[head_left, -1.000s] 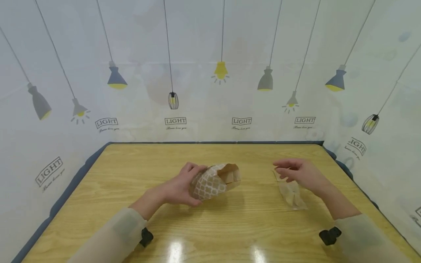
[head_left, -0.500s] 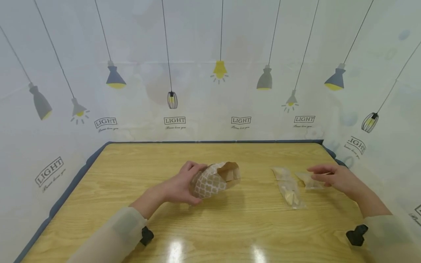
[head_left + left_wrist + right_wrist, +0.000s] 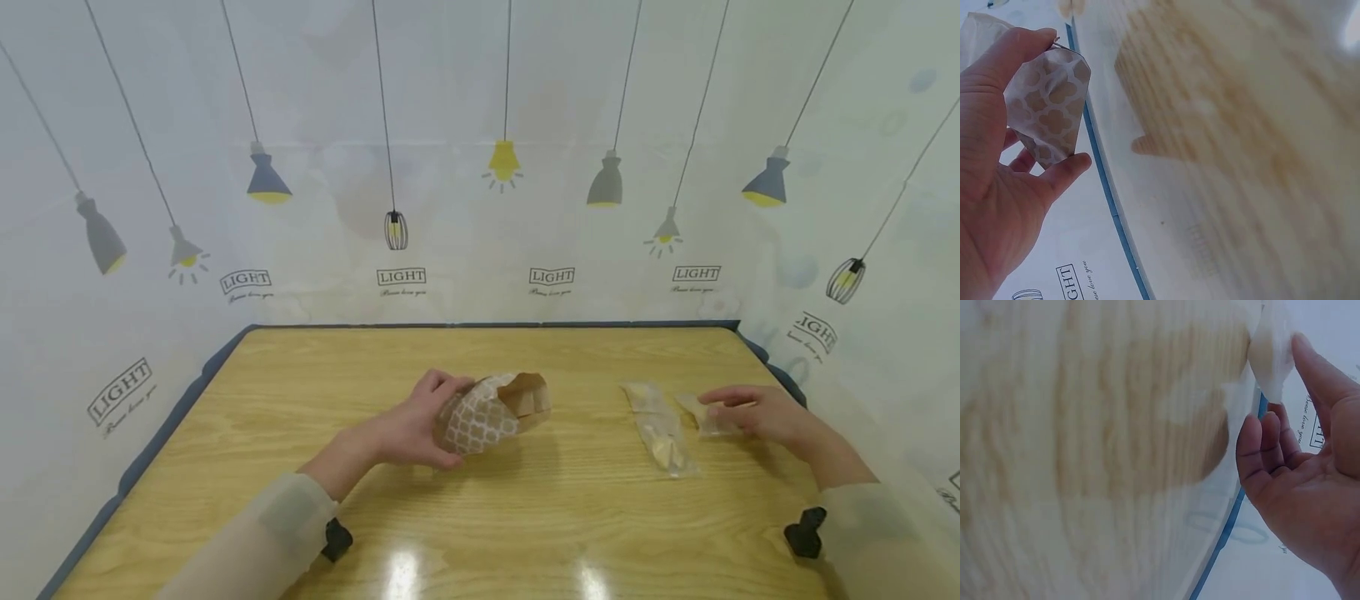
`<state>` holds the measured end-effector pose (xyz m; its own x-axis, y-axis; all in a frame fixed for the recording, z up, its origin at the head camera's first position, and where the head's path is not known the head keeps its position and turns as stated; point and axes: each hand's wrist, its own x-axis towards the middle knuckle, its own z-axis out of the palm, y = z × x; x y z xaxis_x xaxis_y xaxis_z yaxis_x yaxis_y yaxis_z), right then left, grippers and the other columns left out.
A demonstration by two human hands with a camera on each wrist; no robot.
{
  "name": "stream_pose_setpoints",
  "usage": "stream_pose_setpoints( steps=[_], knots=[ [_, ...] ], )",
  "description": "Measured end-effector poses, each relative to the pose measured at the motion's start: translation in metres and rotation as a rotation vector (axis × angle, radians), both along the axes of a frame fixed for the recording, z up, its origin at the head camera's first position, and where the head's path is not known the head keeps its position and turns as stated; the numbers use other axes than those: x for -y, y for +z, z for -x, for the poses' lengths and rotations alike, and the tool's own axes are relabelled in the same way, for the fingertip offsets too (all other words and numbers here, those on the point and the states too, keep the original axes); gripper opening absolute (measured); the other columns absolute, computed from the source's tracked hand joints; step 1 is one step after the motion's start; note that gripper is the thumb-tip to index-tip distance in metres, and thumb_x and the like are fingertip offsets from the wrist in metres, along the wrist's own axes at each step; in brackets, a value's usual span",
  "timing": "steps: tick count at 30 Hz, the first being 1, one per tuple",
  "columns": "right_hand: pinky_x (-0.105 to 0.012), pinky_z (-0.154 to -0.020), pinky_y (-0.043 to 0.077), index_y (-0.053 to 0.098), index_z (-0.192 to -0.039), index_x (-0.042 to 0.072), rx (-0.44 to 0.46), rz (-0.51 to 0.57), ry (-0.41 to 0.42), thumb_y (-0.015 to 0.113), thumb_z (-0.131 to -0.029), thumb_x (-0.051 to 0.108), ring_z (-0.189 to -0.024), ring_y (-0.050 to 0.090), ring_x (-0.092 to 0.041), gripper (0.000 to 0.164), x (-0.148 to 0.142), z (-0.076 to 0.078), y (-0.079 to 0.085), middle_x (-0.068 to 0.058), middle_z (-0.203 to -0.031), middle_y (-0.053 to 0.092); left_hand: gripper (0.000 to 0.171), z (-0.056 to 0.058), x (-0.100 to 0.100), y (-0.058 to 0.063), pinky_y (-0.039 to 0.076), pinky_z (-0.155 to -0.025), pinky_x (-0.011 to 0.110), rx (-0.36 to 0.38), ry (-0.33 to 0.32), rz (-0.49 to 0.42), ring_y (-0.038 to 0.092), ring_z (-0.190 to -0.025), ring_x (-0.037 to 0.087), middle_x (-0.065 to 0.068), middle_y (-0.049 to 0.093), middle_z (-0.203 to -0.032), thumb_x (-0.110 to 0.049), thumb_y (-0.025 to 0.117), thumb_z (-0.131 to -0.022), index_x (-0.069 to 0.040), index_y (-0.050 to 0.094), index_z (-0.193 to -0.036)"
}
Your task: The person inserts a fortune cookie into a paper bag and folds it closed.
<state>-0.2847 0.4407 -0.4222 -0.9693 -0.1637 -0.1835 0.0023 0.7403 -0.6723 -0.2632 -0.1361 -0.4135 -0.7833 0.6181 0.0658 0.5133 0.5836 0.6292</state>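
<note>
My left hand (image 3: 412, 429) grips a brown paper bag (image 3: 480, 421) with a white lattice pattern, thumb on the near side and fingers on the far side. The bag is tilted, its mouth gaping toward the right. In the left wrist view the same patterned bag (image 3: 1047, 103) sits between thumb and fingers. Over on the right, my right hand (image 3: 765, 417) pinches a small clear plastic packet (image 3: 708, 414) with pale contents; in the right wrist view the thumb touches this packet (image 3: 1271, 353), and the other fingers curl below. The index fingertip is hidden there.
Between the hands, clear packaging with pale yellow contents (image 3: 663, 442) lies on the wooden table (image 3: 480, 525). White walls printed with lamps (image 3: 504, 158) and lettering stand around the table's back and sides. Dark camera mounts (image 3: 804, 533) sit at both wrists.
My right hand has moved right, from above the middle packaging to the packet farther right, and its fingers have come onto that packet. My left hand and the bag stay nearly in place.
</note>
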Motion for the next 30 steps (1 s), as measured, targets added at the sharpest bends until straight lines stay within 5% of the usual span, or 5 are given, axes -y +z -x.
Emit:
stream_pose_setpoints(
  steps=[8,15,22,30],
  knots=[
    [-0.032,-0.087,0.064,0.064,-0.151,0.001,0.031,0.014,0.051,0.069,-0.109,0.032,-0.131,0.065,-0.032,0.052,0.008,-0.001,0.003,-0.033,-0.158,0.055,0.113,0.000,-0.001,0.001,0.048,-0.121,0.060,-0.009,0.003,0.005,0.044,-0.141,0.035,0.016,0.036,-0.152,-0.020,0.098,-0.078,-0.017,0.033,-0.170],
    [-0.029,-0.084,0.061,0.060,-0.155,0.001,0.004,-0.010,0.025,0.073,-0.107,0.035,-0.118,0.060,-0.021,0.061,0.007,-0.003,-0.001,-0.032,-0.155,0.055,0.112,0.000,0.001,-0.001,0.049,-0.119,0.059,-0.002,-0.006,0.003,0.043,-0.140,0.034,0.017,0.035,-0.152,-0.020,0.097,-0.079,-0.014,0.032,-0.170],
    [-0.026,-0.086,0.057,0.053,-0.163,0.009,-0.106,0.020,-0.014,0.074,-0.105,0.040,-0.101,0.059,-0.007,0.069,0.013,-0.008,0.006,-0.004,-0.125,0.066,0.113,0.000,0.001,-0.001,0.048,-0.121,0.061,0.018,0.017,-0.006,0.043,-0.142,0.034,0.017,0.034,-0.154,-0.021,0.098,-0.078,-0.017,0.033,-0.170],
    [-0.028,-0.085,0.059,0.062,-0.155,0.013,-0.164,0.159,0.045,0.077,-0.104,0.035,-0.101,0.060,-0.007,0.057,0.054,-0.018,0.029,0.012,-0.122,0.066,0.113,0.001,0.002,-0.002,0.048,-0.121,0.062,0.026,0.047,0.002,0.043,-0.143,0.036,0.016,0.034,-0.155,-0.021,0.099,-0.078,-0.017,0.033,-0.170]
  ],
)
